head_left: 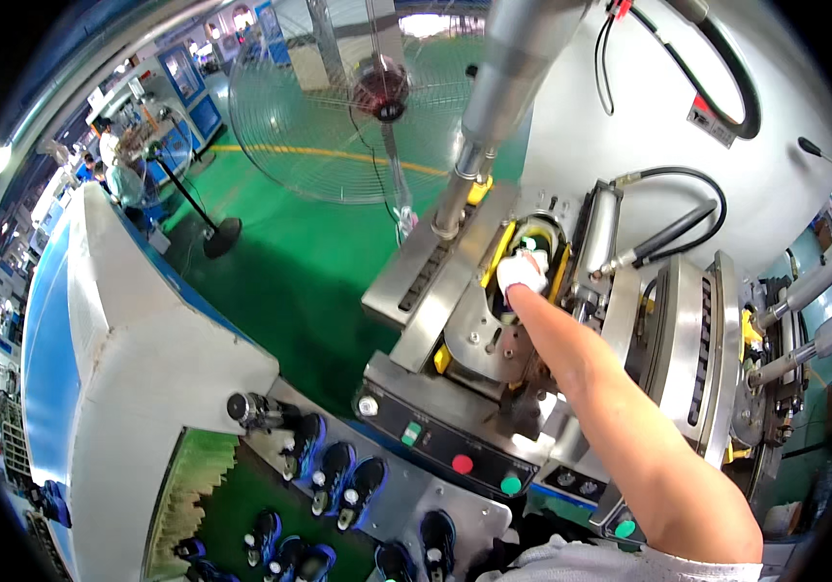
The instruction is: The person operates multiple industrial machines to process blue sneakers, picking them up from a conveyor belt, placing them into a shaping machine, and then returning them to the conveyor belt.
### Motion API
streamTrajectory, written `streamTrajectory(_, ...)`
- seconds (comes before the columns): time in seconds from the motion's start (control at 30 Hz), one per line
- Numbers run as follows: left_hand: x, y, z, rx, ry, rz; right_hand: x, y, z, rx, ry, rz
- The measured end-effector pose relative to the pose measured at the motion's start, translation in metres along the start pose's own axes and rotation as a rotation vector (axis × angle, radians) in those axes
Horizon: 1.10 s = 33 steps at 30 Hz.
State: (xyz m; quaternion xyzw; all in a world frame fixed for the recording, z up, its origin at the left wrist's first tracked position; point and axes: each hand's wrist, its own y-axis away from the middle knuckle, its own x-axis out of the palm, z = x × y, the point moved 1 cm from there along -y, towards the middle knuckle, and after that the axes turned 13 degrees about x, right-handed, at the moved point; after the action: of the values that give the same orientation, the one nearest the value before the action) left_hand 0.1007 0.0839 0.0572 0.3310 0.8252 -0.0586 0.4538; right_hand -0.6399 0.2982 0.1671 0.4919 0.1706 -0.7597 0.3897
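Observation:
My right hand point(523, 273), in a white glove with some bare fingertips showing, reaches into the cavity of a metal pressing machine point(487, 339). Its fingers look bent around something dark with a pale green and white part point(530, 242); the hand covers most of it, so its kind is unclear. Yellow pads point(498, 254) flank the cavity on both sides. A rounded metal plate with bolts lies just below the hand. My left hand is out of view.
A front panel carries a red button point(462, 464) and green buttons point(510, 485). Several dark blue shoes point(363, 493) stand on a metal shelf and green surface at lower left. A thick metal cylinder point(513, 78) slants above. A wire-cage fan point(377, 92) stands beyond; people work far left.

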Motion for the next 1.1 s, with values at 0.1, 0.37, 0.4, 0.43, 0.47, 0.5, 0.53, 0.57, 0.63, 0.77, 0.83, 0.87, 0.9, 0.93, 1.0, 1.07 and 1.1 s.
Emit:
streamTrajectory(0.1, 0.019, -0.023, -0.010, 0.009, 0.056, 0.123, 0.008, -0.043, -0.015, 0.098, 0.025, -0.340)
streamTrajectory(0.37, 0.005, -0.042, 0.016, 0.317, 0.118, 0.102, -0.128, 0.121, -0.040, -0.568, -0.257, 0.306)
streamTrajectory(0.4, 0.008, -0.039, 0.021, 0.323, 0.137, 0.098, -0.142, 0.178, -0.066, -0.707, -0.434, 0.290)
streamTrajectory(0.43, 0.008, -0.035, 0.029, 0.316, 0.149, 0.087, -0.155, 0.226, -0.091, -0.818, -0.335, 0.317)
streamTrajectory(0.47, 0.011, -0.034, 0.032, 0.323, 0.166, 0.087, -0.159, 0.277, -0.124, -0.795, -0.453, 0.456)
streamTrajectory(0.5, 0.007, -0.040, 0.016, 0.281, 0.218, 0.110, -0.153, 0.301, -0.161, -0.932, -0.381, 0.376)
streamTrajectory(0.53, 0.013, -0.045, 0.017, 0.331, 0.295, 0.132, -0.150, 0.326, -0.190, -0.858, -0.090, 0.251)
streamTrajectory(0.57, 0.016, -0.045, 0.011, 0.397, 0.228, 0.062, -0.112, 0.307, -0.239, -1.067, -0.020, 0.192)
streamTrajectory(0.63, 0.022, -0.035, 0.022, 0.432, 0.209, 0.007, -0.086, 0.358, -0.268, -0.857, 0.948, 0.106)
streamTrajectory(0.77, 0.022, -0.036, 0.030, 0.378, 0.376, 0.153, -0.052, 0.332, -0.317, -0.921, 0.694, 0.070)
streamTrajectory(0.83, 0.012, -0.042, 0.037, 0.416, 0.398, 0.172, -0.055, 0.364, -0.335, -0.878, 0.277, 0.309)
streamTrajectory(0.87, -0.007, -0.048, 0.032, 0.394, 0.372, 0.186, -0.047, 0.396, -0.345, -0.670, 0.117, 0.472)
streamTrajectory(0.9, -0.039, -0.062, 0.020, 0.241, 0.431, 0.392, -0.047, 0.433, -0.355, -0.544, 0.212, 0.456)
streamTrajectory(0.93, -0.065, -0.076, 0.020, 0.074, 0.473, 0.588, -0.076, 0.519, -0.290, -0.094, 0.227, 0.759)
streamTrajectory(1.0, -0.070, -0.088, 0.026, -0.106, 0.252, 0.720, 0.016, 0.519, -0.384, -0.156, 0.154, 0.671)
streamTrajectory(1.07, -0.072, -0.100, 0.041, -0.111, 0.283, 0.687, 0.043, 0.555, -0.382, -0.074, 0.369, 0.587)
streamTrajectory(1.1, -0.073, -0.100, 0.039, 0.052, 0.399, 0.563, 0.064, 0.558, -0.395, -0.107, 0.422, 0.439)
